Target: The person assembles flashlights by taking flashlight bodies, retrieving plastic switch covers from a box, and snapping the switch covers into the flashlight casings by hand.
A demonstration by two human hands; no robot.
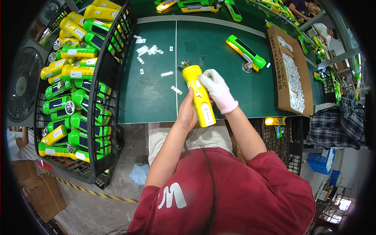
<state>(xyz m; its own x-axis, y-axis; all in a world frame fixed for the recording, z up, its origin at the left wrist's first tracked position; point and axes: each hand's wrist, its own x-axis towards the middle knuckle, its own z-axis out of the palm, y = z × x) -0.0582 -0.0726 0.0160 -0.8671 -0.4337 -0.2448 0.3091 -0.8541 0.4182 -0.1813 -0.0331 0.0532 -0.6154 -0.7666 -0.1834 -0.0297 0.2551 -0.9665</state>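
My bare left hand [187,113] is wrapped round the body of a yellow flashlight [204,107], held over the near edge of the green table with its wide head pointing away from me. A shiny reflector [184,64] shows at the head end. On the flashlight's upper side is a small white switch piece [197,93]. My right hand [217,92], in a white glove, has its fingers pressed together against the flashlight's side near the head. Whatever those fingertips pinch is hidden. Small white plastic pieces [149,50] lie loose on the table to the left.
A black crate [94,117] piled with yellow and green flashlights stands at the left. Another green and yellow flashlight [246,53] lies at the right with its reflector out. Beside it is a cardboard box [279,74] of white pieces. More flashlights [197,6] line the far side.
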